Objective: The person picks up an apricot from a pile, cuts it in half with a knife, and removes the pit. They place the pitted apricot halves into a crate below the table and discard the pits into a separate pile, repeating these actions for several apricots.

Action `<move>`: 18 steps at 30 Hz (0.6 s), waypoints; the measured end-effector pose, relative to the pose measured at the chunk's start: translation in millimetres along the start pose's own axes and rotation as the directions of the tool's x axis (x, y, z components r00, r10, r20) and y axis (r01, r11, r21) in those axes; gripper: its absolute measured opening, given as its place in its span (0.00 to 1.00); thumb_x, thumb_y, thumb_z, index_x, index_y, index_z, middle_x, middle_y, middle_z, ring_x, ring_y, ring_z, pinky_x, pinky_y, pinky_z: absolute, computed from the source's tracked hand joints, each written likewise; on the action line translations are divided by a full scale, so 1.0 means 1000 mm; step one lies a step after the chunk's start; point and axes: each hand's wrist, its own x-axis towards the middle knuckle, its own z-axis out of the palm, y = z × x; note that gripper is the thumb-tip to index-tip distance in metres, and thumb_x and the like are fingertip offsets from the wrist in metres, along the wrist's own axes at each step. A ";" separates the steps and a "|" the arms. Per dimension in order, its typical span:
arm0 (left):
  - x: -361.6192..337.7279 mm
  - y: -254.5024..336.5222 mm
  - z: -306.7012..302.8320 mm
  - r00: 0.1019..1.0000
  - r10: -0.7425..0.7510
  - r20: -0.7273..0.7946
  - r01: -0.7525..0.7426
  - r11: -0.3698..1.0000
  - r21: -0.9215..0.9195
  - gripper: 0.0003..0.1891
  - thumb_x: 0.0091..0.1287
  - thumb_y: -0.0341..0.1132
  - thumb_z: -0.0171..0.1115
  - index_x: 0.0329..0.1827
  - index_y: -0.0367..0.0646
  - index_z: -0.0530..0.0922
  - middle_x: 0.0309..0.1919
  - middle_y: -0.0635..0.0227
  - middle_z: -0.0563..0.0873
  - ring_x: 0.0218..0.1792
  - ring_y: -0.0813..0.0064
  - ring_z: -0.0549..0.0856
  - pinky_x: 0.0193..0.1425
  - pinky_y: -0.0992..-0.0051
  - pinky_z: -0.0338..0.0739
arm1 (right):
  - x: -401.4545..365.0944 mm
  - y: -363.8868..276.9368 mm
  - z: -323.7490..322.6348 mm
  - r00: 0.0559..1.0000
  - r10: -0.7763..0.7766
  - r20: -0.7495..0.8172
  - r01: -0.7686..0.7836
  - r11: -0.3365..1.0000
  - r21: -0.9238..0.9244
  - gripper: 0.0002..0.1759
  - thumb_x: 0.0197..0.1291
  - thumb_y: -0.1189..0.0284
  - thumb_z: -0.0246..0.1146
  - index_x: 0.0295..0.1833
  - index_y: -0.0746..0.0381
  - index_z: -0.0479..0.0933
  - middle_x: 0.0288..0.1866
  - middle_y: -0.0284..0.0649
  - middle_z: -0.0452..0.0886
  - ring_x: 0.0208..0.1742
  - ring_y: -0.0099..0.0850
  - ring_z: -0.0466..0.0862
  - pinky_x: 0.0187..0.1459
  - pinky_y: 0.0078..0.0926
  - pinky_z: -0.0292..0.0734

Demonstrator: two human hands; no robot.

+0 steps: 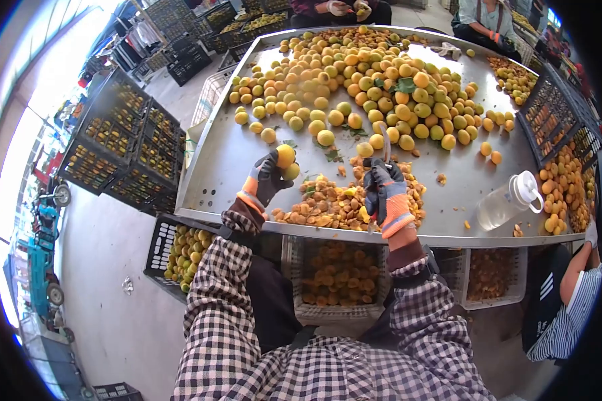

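My left hand [266, 179], in a dark-palmed orange glove, is closed around two apricots, a yellow one [285, 155] and a greener one [291, 172]. In my right hand [385, 194], gloved alike, is a knife with a thin curved blade [386, 142] pointing away from me. Its handle is mostly hidden by the fingers. Between and below both hands lies a heap of apricot pits and scraps [328, 204], near the front edge of the metal table [224, 180]. Beyond the hands spreads a large pile of whole apricots [381, 80].
A clear water bottle [505, 202] lies tilted at the right. Under the front edge are a crate of fruit pieces [341, 271], a bin of scraps [491, 277] and a crate of greenish apricots [187, 254]. Stacked black crates [124, 134] stand left. Other people work around the table.
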 end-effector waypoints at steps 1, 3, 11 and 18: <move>-0.005 0.000 -0.003 0.999 -0.022 0.039 0.026 0.995 -0.099 0.27 0.71 0.58 0.54 0.61 0.45 0.74 0.51 0.64 0.83 0.49 0.67 0.84 0.42 0.66 0.82 | -0.001 0.002 0.004 0.998 -0.010 -0.058 0.012 0.999 0.037 0.08 0.68 0.66 0.62 0.45 0.58 0.79 0.17 0.27 0.70 0.09 0.18 0.62 0.10 0.19 0.51; -0.018 0.001 -0.003 0.998 0.003 0.060 0.006 0.988 -0.151 0.28 0.71 0.58 0.54 0.61 0.45 0.74 0.51 0.64 0.83 0.49 0.67 0.84 0.42 0.65 0.82 | -0.001 0.003 0.006 0.999 -0.014 -0.037 0.016 0.999 0.031 0.08 0.68 0.65 0.61 0.46 0.58 0.79 0.17 0.27 0.70 0.08 0.18 0.61 0.09 0.19 0.50; -0.056 0.003 0.056 0.977 0.211 0.017 -0.208 0.946 0.248 0.25 0.73 0.53 0.56 0.60 0.40 0.75 0.48 0.65 0.84 0.44 0.73 0.84 0.40 0.73 0.81 | -0.010 0.031 0.028 0.991 -0.106 0.084 0.119 0.980 -0.159 0.09 0.64 0.70 0.67 0.48 0.59 0.82 0.24 0.31 0.79 0.12 0.16 0.68 0.11 0.16 0.58; -0.052 -0.011 0.101 0.814 0.491 0.311 -0.580 0.714 0.391 0.28 0.58 0.30 0.73 0.63 0.36 0.75 0.55 0.62 0.80 0.57 0.68 0.78 0.65 0.68 0.71 | -0.014 0.033 0.026 0.975 0.095 0.203 -0.055 0.980 -0.190 0.19 0.58 0.72 0.72 0.56 0.59 0.79 0.37 0.30 0.84 0.25 0.14 0.75 0.22 0.16 0.70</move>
